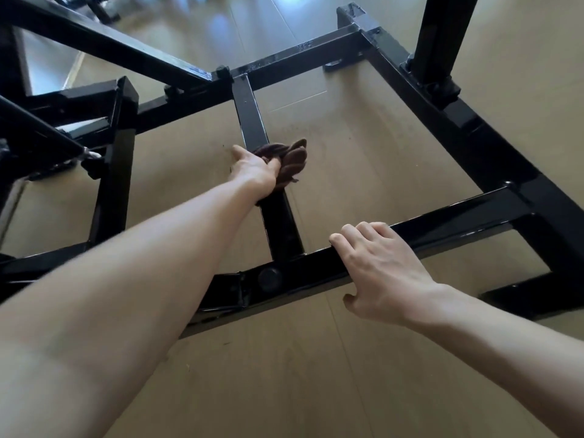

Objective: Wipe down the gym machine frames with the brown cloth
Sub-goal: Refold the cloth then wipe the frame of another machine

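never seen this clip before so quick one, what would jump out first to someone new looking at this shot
First the black gym machine frame, glossy bars forming a grid low over the tan floor and filling most of the view. Next the two bare arms reaching in: the left hand grips a bunched brown cloth on the centre bar, mid-frame. The right hand holds the near crossbar, lower right.

Bunched brown cloth (289, 161) on black frame bar (252, 121)
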Demonstrator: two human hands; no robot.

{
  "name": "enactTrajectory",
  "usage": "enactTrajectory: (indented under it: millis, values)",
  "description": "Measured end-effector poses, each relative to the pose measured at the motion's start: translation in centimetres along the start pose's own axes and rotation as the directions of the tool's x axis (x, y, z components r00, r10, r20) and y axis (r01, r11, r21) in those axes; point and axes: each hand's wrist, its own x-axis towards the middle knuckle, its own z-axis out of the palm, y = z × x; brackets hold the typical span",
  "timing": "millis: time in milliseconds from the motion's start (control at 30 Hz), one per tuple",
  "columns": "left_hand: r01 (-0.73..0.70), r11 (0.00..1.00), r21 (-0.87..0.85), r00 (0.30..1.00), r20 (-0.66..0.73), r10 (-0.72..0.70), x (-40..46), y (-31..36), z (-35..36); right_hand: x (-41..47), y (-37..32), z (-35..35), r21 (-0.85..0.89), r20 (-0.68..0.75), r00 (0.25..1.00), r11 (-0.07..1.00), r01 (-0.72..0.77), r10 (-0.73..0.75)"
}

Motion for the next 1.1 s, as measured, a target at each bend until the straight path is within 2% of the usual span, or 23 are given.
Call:
enactTrajectory:
  millis: [67, 167, 433, 567, 867, 1000, 1100]
  values:
    - [0.02, 1.0, -0.003, 1.0, -0.012, -0.02, 1.1, 0.7, -0.2, 0.1, 0.0, 0.0, -0.003, 0.015, 1.0, 1.0, 0.004, -0.004]
    - [-0.019, 0.999, 0.043, 0.999, -0.029, 0.02, 0.0, 0.2, -0.2, 0.0, -0.2, -0.1, -0.007, 0.022, 1.0, 1.0, 0.005, -0.005]
    - [-0.16, 0.973, 0.167, 0.97, 0.211, 0.123, -10.7, -5.2, 0.7, -0.3, -0.7, -0.2, -0.014, -0.035, 0.999, 0.999, -0.034, 0.034]
    - [-0.117, 0.981, 0.156, 0.984, 0.148, 0.094, -8.7, -3.9, 1.0, -0.2, -0.7, 0.6, 0.014, -0.152, 0.986, 0.997, -0.071, 0.073]
    - [0.011, 0.998, 0.061, 0.999, -0.035, -0.009, 5.3, 2.1, -0.4, 0.2, -0.3, 2.4, 0.032, -0.299, 0.953, 0.999, -0.04, 0.048]
    - [0.003, 0.994, 0.105, 0.996, -0.086, 0.006, 6.0, 2.7, -0.4, 0.3, -0.5, 2.1, 0.036, -0.287, 0.956, 0.998, -0.059, 0.066]
    - [-0.025, 0.992, 0.126, 0.999, -0.041, 0.03, 3.0, 1.3, -0.4, 0.2, -0.8, 1.4, 0.022, -0.229, 0.971, 0.998, -0.064, 0.068]
